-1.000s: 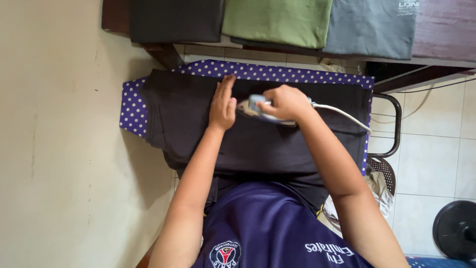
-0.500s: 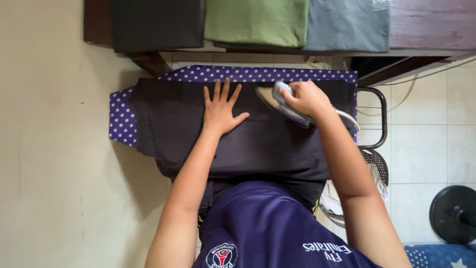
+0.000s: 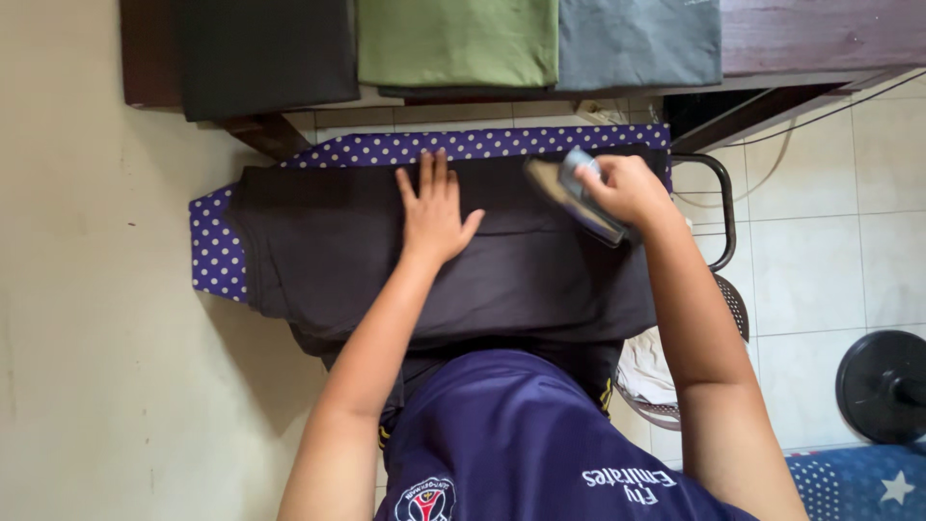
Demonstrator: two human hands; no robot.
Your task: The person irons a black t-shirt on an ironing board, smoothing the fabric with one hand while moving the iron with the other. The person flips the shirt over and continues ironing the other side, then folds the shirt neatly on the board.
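1. The right hand keeps its grip wrapped tight around the handle of the clothes iron, which has moved from the middle of the dark garment to its right end, near the far edge.
2. The iron now sits tilted, its soleplate partly lifted off the cloth rather than flat on it.
3. The left hand has opened from edge-on to flat, fingers spread, pressing the garment at its middle, well apart from the iron.
4. The garment lies across the polka-dot ironing board, unshifted.
5. By my reading, the pass over the middle is done and the cloth is held taut for the right end.
6. Three folded shirts lie on the wooden worktop beyond.
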